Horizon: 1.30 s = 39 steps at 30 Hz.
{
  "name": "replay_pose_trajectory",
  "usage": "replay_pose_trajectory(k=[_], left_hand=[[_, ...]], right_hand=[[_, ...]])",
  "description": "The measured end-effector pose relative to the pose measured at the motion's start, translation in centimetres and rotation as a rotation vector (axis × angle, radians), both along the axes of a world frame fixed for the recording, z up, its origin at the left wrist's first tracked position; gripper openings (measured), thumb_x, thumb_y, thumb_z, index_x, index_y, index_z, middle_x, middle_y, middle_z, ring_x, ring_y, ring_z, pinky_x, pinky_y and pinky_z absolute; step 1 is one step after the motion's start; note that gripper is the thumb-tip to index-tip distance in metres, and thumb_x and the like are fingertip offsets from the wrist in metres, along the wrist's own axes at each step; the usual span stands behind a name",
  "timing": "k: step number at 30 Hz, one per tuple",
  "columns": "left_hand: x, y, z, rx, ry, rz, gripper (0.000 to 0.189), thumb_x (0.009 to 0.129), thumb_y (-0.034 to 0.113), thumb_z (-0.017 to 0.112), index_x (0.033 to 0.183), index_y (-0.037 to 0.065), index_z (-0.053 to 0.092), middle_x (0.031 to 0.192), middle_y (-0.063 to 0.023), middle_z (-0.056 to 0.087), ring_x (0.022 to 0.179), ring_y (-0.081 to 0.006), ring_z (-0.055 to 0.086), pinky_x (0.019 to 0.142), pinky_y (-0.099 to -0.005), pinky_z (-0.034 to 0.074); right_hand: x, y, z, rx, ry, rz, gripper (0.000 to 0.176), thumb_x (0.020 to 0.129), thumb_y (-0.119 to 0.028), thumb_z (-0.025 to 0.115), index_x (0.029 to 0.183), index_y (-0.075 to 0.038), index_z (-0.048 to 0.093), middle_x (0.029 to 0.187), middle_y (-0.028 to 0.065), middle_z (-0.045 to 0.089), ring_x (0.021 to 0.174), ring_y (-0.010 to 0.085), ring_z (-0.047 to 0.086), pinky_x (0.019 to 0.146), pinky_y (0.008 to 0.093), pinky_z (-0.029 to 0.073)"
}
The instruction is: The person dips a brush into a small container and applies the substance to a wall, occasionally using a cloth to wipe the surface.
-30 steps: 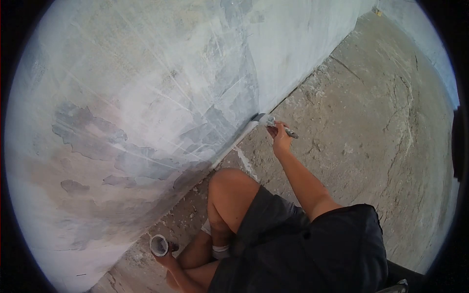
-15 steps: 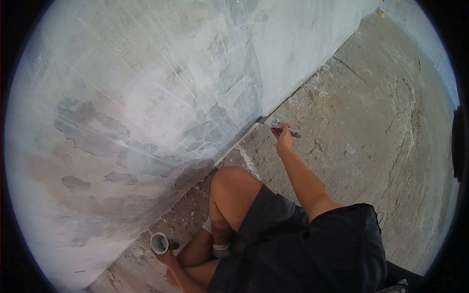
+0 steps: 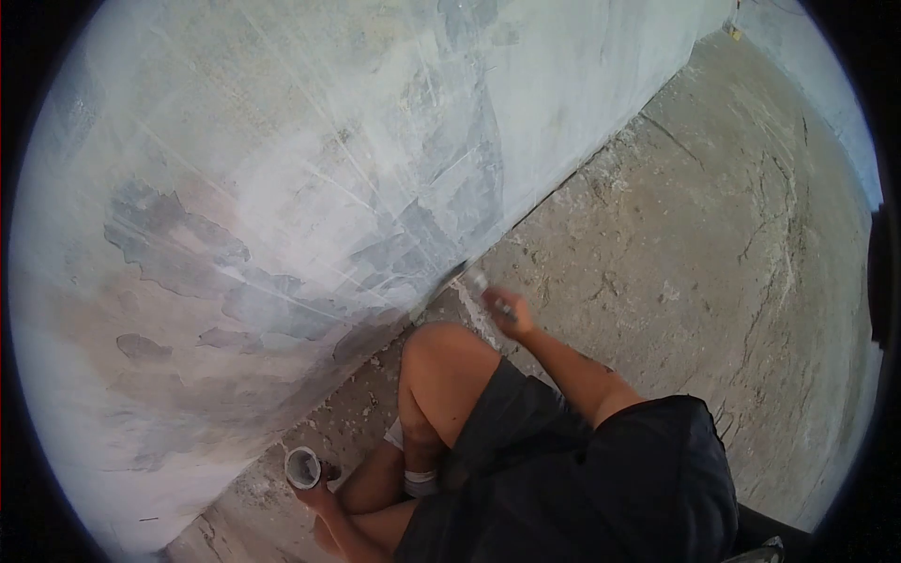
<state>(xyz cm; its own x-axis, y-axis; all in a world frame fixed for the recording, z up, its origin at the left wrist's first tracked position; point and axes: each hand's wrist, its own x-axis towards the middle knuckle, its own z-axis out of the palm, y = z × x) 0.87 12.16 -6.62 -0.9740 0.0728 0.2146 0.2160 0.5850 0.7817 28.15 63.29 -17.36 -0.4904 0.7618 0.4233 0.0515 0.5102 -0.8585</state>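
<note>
My right hand [image 3: 510, 315] is closed round the handle of a paintbrush [image 3: 480, 280], slightly smeared by motion. The brush's dark bristles point at the foot of the patchy grey-white wall [image 3: 310, 206], right at the line where it meets the floor. Low on the left, my left hand [image 3: 317, 491] grips a small round cup [image 3: 303, 467] with a pale rim. Its mouth faces up and shows greyish-white stuff inside. The cup is close to the wall, beside my folded legs [image 3: 450, 375].
A rough, cracked concrete floor [image 3: 676, 253] stretches to the right. Darker bare patches [image 3: 174, 225] mark the wall on the left. At the far corner lies a small yellowish thing [image 3: 736, 36]. Another wall [image 3: 817, 56] rises at the far right.
My right hand has moved the paintbrush along the wall's foot, down and to the left, nearer my knee. My left hand with the cup has stayed almost in place.
</note>
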Motion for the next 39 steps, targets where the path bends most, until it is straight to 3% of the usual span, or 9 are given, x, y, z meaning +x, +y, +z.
replay_pose_trajectory(k=[4,8,10,13,15,18,24,33,39], left_hand=[[0.0,-0.1,0.1,0.034,-0.016,-0.028,0.085,0.055,0.011,0.094,0.13,-0.001,0.055,0.122,-0.0127,0.065,0.11,-0.0262,0.061,0.098,-0.0381,0.047],[-0.5,-0.6,-0.5,-0.012,0.038,-0.037,0.087,0.054,0.013,0.095,0.13,-0.001,0.055,0.122,-0.0127,0.065,0.11,-0.0262,0.061,0.098,-0.0385,0.047],[-0.6,-0.7,-0.7,-0.034,0.049,-0.039,0.087,0.055,0.014,0.095,0.131,0.0,0.055,0.121,-0.0126,0.065,0.11,-0.0263,0.061,0.098,-0.0385,0.046],[-0.4,0.0,-0.2,-0.05,0.002,-0.032,0.087,0.055,0.014,0.095,0.131,0.0,0.055,0.121,-0.0126,0.065,0.11,-0.0263,0.061,0.099,-0.0387,0.046],[0.2,0.7,0.4,0.014,0.038,-0.044,0.081,0.058,0.018,0.092,0.128,-0.002,0.057,0.118,-0.0145,0.067,0.106,-0.0281,0.064,0.095,-0.0396,0.048],[0.1,0.3,0.3,-0.05,0.077,-0.032,0.081,0.058,0.02,0.093,0.128,-0.002,0.057,0.117,-0.0152,0.067,0.106,-0.0287,0.064,0.094,-0.0402,0.049],[0.3,0.6,1.0,-0.09,-0.011,0.009,0.085,0.055,0.01,0.094,0.129,-0.001,0.055,0.12,-0.0123,0.064,0.11,-0.0267,0.06,0.098,-0.0386,0.045],[1.1,1.2,1.7,-0.033,-0.013,-0.027,0.076,0.06,0.006,0.091,0.127,0.0,0.055,0.118,-0.0096,0.064,0.108,-0.0225,0.06,0.097,-0.0362,0.046],[-0.1,0.1,0.2,-0.062,0.036,-0.036,0.081,0.056,0.012,0.094,0.127,0.0,0.056,0.119,-0.0119,0.065,0.108,-0.0267,0.061,0.097,-0.0381,0.046]], right_hand=[[-0.6,-2.7,0.6,-0.021,0.031,0.413,0.026,0.082,-0.001,0.068,0.108,-0.004,0.067,0.11,0.0153,0.069,0.11,0.0317,0.066,0.096,0.0381,0.05],[2.1,2.6,0.5,0.084,-0.051,-0.032,0.027,0.083,0.003,0.067,0.109,-0.002,0.067,0.109,0.013,0.071,0.11,0.028,0.066,0.097,0.0383,0.049],[3.1,6.2,1.3,-0.152,-0.03,-0.34,0.017,0.088,-0.001,0.066,0.105,-0.002,0.067,0.106,0.0076,0.072,0.103,0.0195,0.066,0.096,0.0373,0.05],[4.6,11.5,-0.8,-0.306,0.22,-0.559,0.015,0.091,-0.002,0.064,0.106,-0.001,0.065,0.108,0.0096,0.069,0.098,0.0181,0.064,0.094,0.0377,0.052],[5.1,12.9,-1.2,-0.632,0.864,-0.6,0.022,0.091,-0.01,0.065,0.107,0.003,0.063,0.106,0.0164,0.065,0.092,0.0284,0.068,0.088,0.0381,0.058],[6.0,11.5,0.3,-0.929,1.021,-0.515,0.03,0.093,-0.015,0.058,0.112,0.009,0.056,0.108,0.0225,0.062,0.089,0.034,0.068,0.088,0.0406,0.06],[7.3,7.7,4.3,-1.196,0.54,-0.23,0.026,0.095,-0.017,0.051,0.103,0.007,0.057,0.095,0.0186,0.066,0.089,0.0349,0.069,0.084,0.0412,0.06],[11.1,8.2,1.3,-1.308,0.867,-0.451,0.008,0.094,-0.004,0.059,0.09,0.002,0.061,0.092,0.0142,0.066,0.079,0.0234,0.066,0.077,0.034,0.061],[11.8,1.7,-2.5,-1.582,0.741,-0.259,0.009,0.094,-0.008,0.06,0.092,0.0,0.063,0.094,0.0103,0.067,0.079,0.0188,0.066,0.07,0.0289,0.058]])
